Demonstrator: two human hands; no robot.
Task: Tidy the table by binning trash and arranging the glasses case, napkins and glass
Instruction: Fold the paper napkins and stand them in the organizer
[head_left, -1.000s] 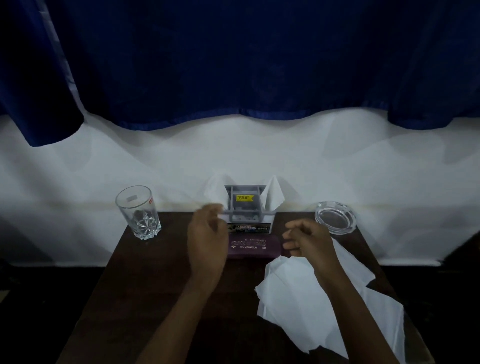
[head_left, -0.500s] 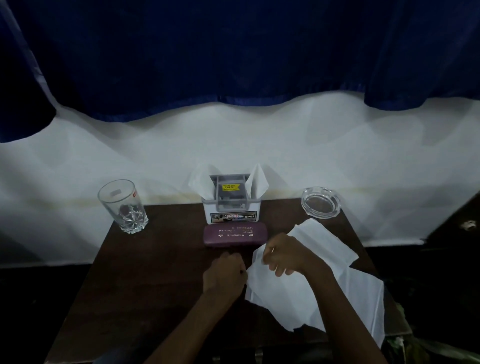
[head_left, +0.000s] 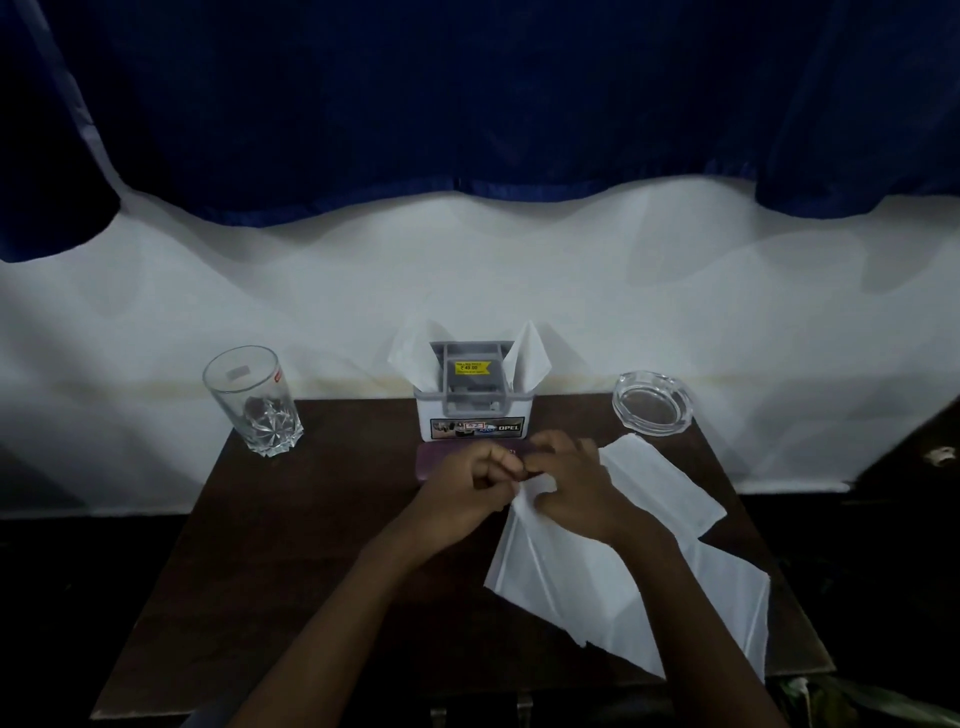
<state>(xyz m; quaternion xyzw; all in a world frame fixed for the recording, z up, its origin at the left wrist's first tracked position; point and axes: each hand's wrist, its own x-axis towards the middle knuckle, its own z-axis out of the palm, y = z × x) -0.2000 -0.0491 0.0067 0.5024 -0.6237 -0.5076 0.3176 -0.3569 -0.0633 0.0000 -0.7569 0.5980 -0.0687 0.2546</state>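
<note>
Nearest the camera, the loose white napkin (head_left: 597, 587) lies on the right half of the dark table (head_left: 311, 545). Its long axis runs diagonally, from a broad end at the near right table edge up to a gathered corner that points toward the table centre. A second white layer (head_left: 660, 483) spreads to the right beyond it; whether this is the same sheet cannot be told. At the gathered corner, the left hand (head_left: 467, 488) is clenched with its thumb and fingers pinching the paper, and the right hand (head_left: 576, 493) curls over the same corner and grasps it. The step in hand is judged to be folding or gathering this napkin. The next move calls for drawing the corner across the sheet along the diagonal, or lifting it, without dragging the far items. Directly behind the hands lies the purple glasses case (head_left: 436, 462), long axis left to right and parallel to the far table edge, its right part hidden by the hands. Just behind it stands the napkin holder (head_left: 472, 410), with folded napkins (head_left: 530, 353) upright at both sides. The glass (head_left: 254, 400) stands upright at the far left corner, and a clear ashtray (head_left: 652, 408) sits at the far right corner.
</note>
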